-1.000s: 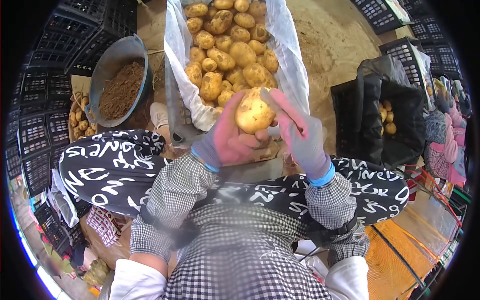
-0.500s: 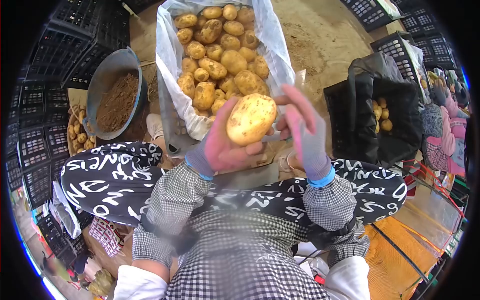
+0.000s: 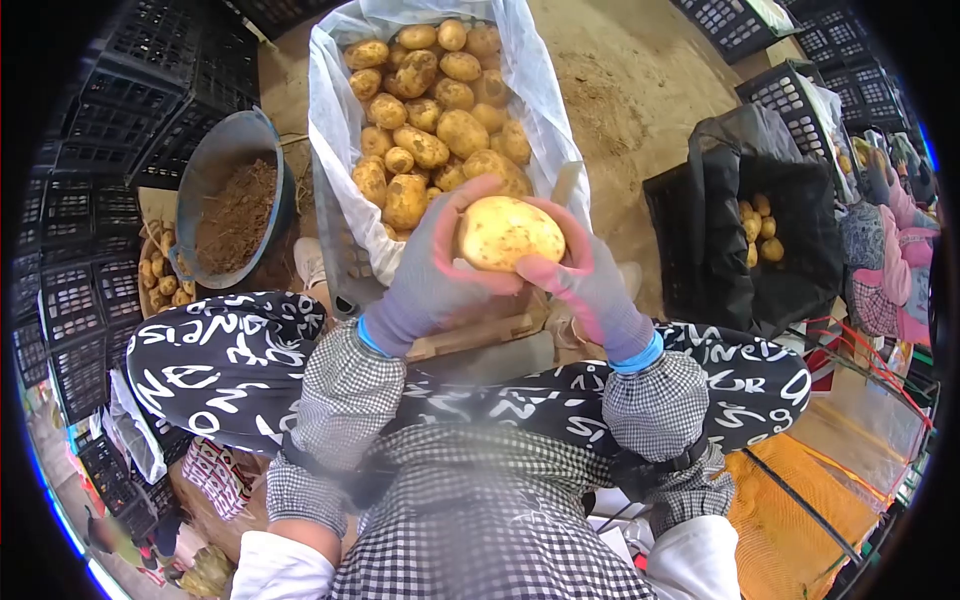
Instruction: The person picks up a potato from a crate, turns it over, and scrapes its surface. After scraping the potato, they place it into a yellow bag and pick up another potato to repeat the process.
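A large pale yellow potato (image 3: 511,234) with brown specks lies sideways between my two hands. My left hand (image 3: 440,262), in a grey and pink glove, curls around its left end. My right hand (image 3: 590,270), gloved alike, grips the right end, with the thumb across the lower front. The fingers behind the potato are partly hidden. Just beyond my hands stands a crate with a white plastic liner (image 3: 335,130), full of soil-stained potatoes (image 3: 421,146). My hands cover part of its near edge.
A blue tub (image 3: 282,190) of brown soil stands at left, beside a basket of small potatoes (image 3: 160,265). At right is a black bag (image 3: 680,230) holding several potatoes. Black crates (image 3: 150,90) are stacked at far left. Another person's pink sleeve (image 3: 897,265) shows at far right.
My right hand has moved in from beside the potato and now grips its right end. The potato has turned from tilted to sideways, and my left hand has rotated around it.
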The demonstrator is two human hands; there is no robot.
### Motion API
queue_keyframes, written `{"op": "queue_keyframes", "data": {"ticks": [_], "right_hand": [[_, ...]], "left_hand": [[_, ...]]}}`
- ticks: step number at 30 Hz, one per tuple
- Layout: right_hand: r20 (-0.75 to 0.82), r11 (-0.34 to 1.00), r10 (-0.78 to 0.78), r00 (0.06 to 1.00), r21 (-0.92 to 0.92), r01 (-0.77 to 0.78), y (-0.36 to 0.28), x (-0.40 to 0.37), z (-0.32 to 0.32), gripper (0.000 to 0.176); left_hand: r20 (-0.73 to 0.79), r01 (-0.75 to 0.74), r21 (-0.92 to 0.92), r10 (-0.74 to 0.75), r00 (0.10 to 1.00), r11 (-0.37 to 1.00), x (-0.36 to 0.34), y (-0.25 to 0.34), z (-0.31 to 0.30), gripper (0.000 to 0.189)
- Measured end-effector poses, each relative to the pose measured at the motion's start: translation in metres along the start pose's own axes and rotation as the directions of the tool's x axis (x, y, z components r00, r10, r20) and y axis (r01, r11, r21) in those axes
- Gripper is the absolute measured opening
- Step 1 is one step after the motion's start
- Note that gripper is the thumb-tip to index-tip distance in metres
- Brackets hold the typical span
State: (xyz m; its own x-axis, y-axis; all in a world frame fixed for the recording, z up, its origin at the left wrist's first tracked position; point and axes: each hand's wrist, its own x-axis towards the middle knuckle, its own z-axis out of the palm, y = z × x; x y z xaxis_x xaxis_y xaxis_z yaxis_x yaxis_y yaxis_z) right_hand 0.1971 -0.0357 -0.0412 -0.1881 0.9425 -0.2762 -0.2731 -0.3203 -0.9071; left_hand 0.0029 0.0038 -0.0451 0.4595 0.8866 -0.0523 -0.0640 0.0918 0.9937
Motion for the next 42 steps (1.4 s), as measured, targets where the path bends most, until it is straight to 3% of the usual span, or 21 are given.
{"op": "queue_keyframes", "data": {"ticks": [1, 2, 5, 10, 13, 17, 20, 22, 23, 26, 28, 29, 30, 31, 33, 34, 35, 37, 38, 40, 42], "right_hand": [[0.013, 0.998, -0.011, 1.000, 0.063, 0.010, -0.003, -0.001, 0.002, 0.082], [0.023, 0.992, -0.019, 1.000, 0.126, 0.016, -0.006, -0.001, 0.004, 0.090], [-0.004, 0.973, 0.014, 1.000, 0.232, -0.013, -0.019, -0.003, 0.006, 0.078], [-0.029, 0.997, -0.066, 0.997, 0.048, 0.068, -0.014, -0.002, 0.006, 0.078], [-0.013, 0.993, -0.053, 0.998, 0.108, 0.054, -0.008, 0.001, 0.006, 0.078], [0.019, 0.983, 0.033, 0.999, 0.178, -0.036, -0.006, -0.002, 0.003, 0.074], [0.038, 0.951, 0.257, 0.966, 0.169, -0.260, -0.009, -0.009, -0.001, 0.080], [-0.129, 0.999, 0.040, 0.991, -0.029, -0.044, -0.014, -0.014, -0.021, 0.056], [-0.157, 0.998, -0.039, 0.987, -0.058, 0.031, -0.021, -0.017, -0.047, 0.050], [-0.605, 0.956, -0.196, 0.772, 0.057, 0.287, -0.070, -0.015, -0.118, 0.040], [-0.723, 0.905, -0.374, 0.580, -0.148, 0.400, -0.070, -0.021, -0.183, 0.044], [-0.517, 0.721, -0.634, 0.576, -0.664, 0.198, -0.058, -0.027, -0.222, 0.043], [-0.254, 0.275, -0.823, 0.508, -0.961, -0.034, -0.045, -0.033, -0.262, 0.042], [-0.438, 0.410, -0.732, 0.522, -0.895, -0.177, -0.038, -0.043, -0.281, 0.044], [-0.730, 0.649, -0.513, 0.452, -0.674, -0.352, -0.033, -0.051, -0.291, 0.047], [-0.824, 0.855, -0.421, 0.378, -0.500, -0.139, -0.031, -0.049, -0.291, 0.044], [-0.899, 0.957, -0.292, 0.328, -0.275, 0.097, -0.029, -0.049, -0.291, 0.041], [-0.896, 0.858, -0.134, 0.423, 0.109, 0.502, -0.044, -0.052, -0.285, 0.031], [-0.883, 0.711, -0.053, 0.466, 0.294, 0.639, -0.052, -0.053, -0.281, 0.028], [-0.772, 0.799, -0.286, 0.567, 0.133, 0.586, -0.049, -0.044, -0.243, 0.030], [-0.639, 0.836, -0.444, 0.628, -0.043, 0.547, -0.048, -0.032, -0.200, 0.034]], "left_hand": [[0.017, -0.004, 0.186, 0.000, 1.000, 0.982, 0.000, 0.001, -0.006, 0.083], [0.033, -0.002, 0.084, -0.001, 0.999, 0.996, 0.000, 0.001, -0.009, 0.082], [0.086, 0.075, -0.186, -0.060, 0.994, 0.980, -0.002, 0.008, -0.015, 0.080], [0.070, 0.163, -0.333, -0.148, 0.987, 0.929, 0.001, 0.009, -0.013, 0.073], [0.038, 0.024, -0.155, -0.019, 0.999, 0.988, -0.002, 0.008, -0.005, 0.066], [0.071, 0.018, -0.032, -0.015, 0.997, 0.999, -0.001, 0.007, -0.007, 0.053], [0.084, -0.036, 0.018, 0.034, 0.996, 0.999, 0.004, -0.002, -0.019, 0.046], [0.028, 0.141, -0.125, -0.139, 0.990, 0.982, 0.008, 0.016, -0.022, 0.043], [-0.154, 0.172, -0.218, -0.208, 0.966, 0.961, 0.020, 0.028, -0.024, 0.042], [-0.418, 0.147, 0.034, -0.120, 0.901, 0.989, 0.063, 0.014, -0.069, 0.048], [-0.254, 0.261, 0.388, -0.169, 0.952, 0.884, 0.090, -0.017, -0.075, 0.052], [-0.179, 0.279, 0.550, -0.215, 0.960, 0.787, 0.101, -0.037, -0.074, 0.054], [-0.092, 0.174, 0.768, -0.163, 0.982, 0.616, 0.110, -0.063, -0.069, 0.055], [0.006, 0.050, 0.918, -0.140, 0.990, 0.394, 0.118, -0.081, -0.061, 0.056], [0.050, 0.180, 0.935, -0.618, 0.785, 0.304, 0.147, -0.085, -0.042, 0.062], [0.064, 0.220, 0.946, -0.805, 0.590, 0.237, 0.154, -0.089, -0.034, 0.065], [0.078, 0.170, 0.961, -0.805, 0.588, 0.217, 0.147, -0.094, -0.024, 0.069], [0.101, 0.067, 0.982, -0.798, 0.594, 0.175, 0.120, -0.107, -0.007, 0.076], [0.028, 0.124, 0.980, -0.729, 0.684, 0.153, 0.103, -0.109, 0.000, 0.079], [-0.128, 0.237, 0.962, -0.550, 0.825, 0.132, 0.073, -0.105, 0.009, 0.084], [-0.106, 0.282, 0.935, -0.590, 0.801, 0.215, 0.072, -0.091, 0.005, 0.087]]}}
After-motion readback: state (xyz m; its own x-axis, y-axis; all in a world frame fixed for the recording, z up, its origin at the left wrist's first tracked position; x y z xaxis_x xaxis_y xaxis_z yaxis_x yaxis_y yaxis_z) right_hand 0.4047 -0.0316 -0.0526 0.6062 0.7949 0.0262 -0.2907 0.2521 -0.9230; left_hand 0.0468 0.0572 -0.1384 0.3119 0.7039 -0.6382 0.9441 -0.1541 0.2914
